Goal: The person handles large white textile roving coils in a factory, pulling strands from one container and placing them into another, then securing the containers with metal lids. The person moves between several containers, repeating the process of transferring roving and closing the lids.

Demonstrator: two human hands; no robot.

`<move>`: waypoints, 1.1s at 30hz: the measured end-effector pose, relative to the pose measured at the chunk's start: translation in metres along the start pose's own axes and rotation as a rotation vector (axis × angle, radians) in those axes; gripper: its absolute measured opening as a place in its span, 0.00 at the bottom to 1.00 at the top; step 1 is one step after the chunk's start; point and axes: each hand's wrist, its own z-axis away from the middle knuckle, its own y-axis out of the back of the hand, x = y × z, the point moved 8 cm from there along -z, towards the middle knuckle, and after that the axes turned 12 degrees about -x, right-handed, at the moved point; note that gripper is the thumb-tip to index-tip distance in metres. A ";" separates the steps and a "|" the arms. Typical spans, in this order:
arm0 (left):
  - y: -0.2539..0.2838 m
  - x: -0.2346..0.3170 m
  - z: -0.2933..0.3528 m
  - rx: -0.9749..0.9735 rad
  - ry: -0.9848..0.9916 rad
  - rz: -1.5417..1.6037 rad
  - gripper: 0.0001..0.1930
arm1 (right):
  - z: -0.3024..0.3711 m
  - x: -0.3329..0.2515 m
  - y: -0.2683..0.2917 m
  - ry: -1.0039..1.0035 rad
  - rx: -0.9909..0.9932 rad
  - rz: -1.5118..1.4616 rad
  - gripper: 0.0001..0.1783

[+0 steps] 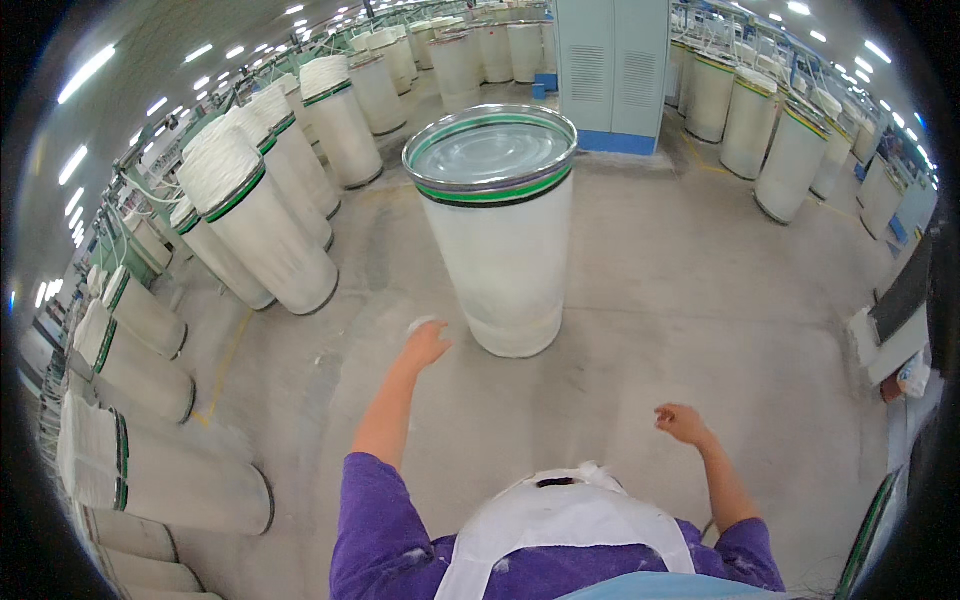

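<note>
A tall white cylindrical can with a metal rim and green and black bands stands upright on the floor ahead of me. Its round top looks pale and glossy. My left hand is out in front, just left of the can's lower part, with loosely bent fingers apart. A small white patch shows at its knuckles; whether it is on the hand or behind it, I cannot tell. Off to the right, my right hand hangs over the floor with half-curled fingers and nothing visible in them. Neither hand appears to touch the can.
Rows of similar cans line the left, several heaped with white fibre, such as this near can. More cans stand at the far right. A pale cabinet with a blue base rises behind the middle can. Grey floor lies around it.
</note>
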 end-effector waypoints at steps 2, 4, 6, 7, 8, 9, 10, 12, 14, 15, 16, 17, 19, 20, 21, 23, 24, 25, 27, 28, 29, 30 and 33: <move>0.034 0.025 -0.040 0.061 -0.058 -0.051 0.31 | -0.049 -0.043 0.041 0.080 0.031 0.006 0.20; 0.066 0.054 -0.077 0.137 -0.170 -0.154 0.34 | -0.102 -0.089 0.082 0.162 0.044 0.034 0.19; 0.096 0.082 -0.111 0.235 -0.265 -0.243 0.36 | -0.153 -0.132 0.127 0.245 0.052 0.059 0.20; 0.109 0.094 -0.127 0.290 -0.302 -0.273 0.37 | -0.177 -0.157 0.147 0.355 0.061 0.059 0.21; 0.118 0.101 -0.146 0.269 -0.284 -0.291 0.38 | -0.204 -0.173 0.166 0.340 0.088 0.110 0.23; 0.130 0.111 -0.163 0.294 -0.292 -0.319 0.40 | -0.229 -0.193 0.191 0.399 0.131 0.151 0.26; 0.142 0.119 -0.181 0.305 -0.287 -0.357 0.41 | -0.255 -0.212 0.216 0.443 0.179 0.191 0.28; 0.157 0.124 -0.211 0.279 -0.287 -0.398 0.43 | -0.303 -0.246 0.265 0.492 0.370 0.400 0.40; 0.167 0.115 -0.236 0.205 -0.246 -0.386 0.44 | -0.350 -0.278 0.310 0.573 0.433 0.500 0.49; 0.168 0.109 -0.247 0.203 -0.224 -0.398 0.43 | -0.374 -0.290 0.328 0.583 0.450 0.608 0.50; 0.169 0.102 -0.254 0.206 -0.231 -0.367 0.42 | -0.389 -0.303 0.341 0.659 0.509 0.705 0.51; 0.170 0.095 -0.261 0.224 -0.245 -0.355 0.42 | -0.416 -0.303 0.349 0.545 0.417 0.758 0.48; 0.168 0.080 -0.275 0.230 -0.272 -0.348 0.40 | -0.456 -0.303 0.360 0.417 0.317 0.843 0.41; 0.167 0.075 -0.282 0.219 -0.286 -0.355 0.39 | -0.468 -0.302 0.362 0.405 0.299 0.800 0.37; 0.166 0.069 -0.289 0.200 -0.292 -0.376 0.38 | -0.477 -0.297 0.361 0.360 0.290 0.753 0.34; 0.170 0.063 -0.295 0.239 -0.353 -0.342 0.31 | -0.481 -0.292 0.355 0.359 0.377 0.703 0.29; 0.170 0.058 -0.296 0.222 -0.388 -0.312 0.28 | -0.473 -0.293 0.349 0.398 0.467 0.697 0.27; 0.174 0.052 -0.298 0.215 -0.431 -0.286 0.26 | -0.467 -0.290 0.342 0.345 0.537 0.677 0.25; 0.186 0.046 -0.266 0.447 -0.679 -0.304 0.22 | -0.430 -0.292 0.317 0.385 0.663 0.727 0.24; 0.188 0.036 -0.259 0.400 -0.759 -0.282 0.22 | -0.417 -0.293 0.302 0.323 0.644 0.704 0.24; 0.192 0.024 -0.254 0.356 -0.835 -0.254 0.21 | -0.400 -0.296 0.286 0.263 0.623 0.686 0.25; 0.197 0.011 -0.251 0.311 -0.887 -0.245 0.21 | -0.380 -0.304 0.268 0.213 0.623 0.677 0.26; 0.205 -0.020 -0.247 0.128 -1.016 -0.225 0.21 | -0.322 -0.322 0.205 0.075 0.511 0.556 0.24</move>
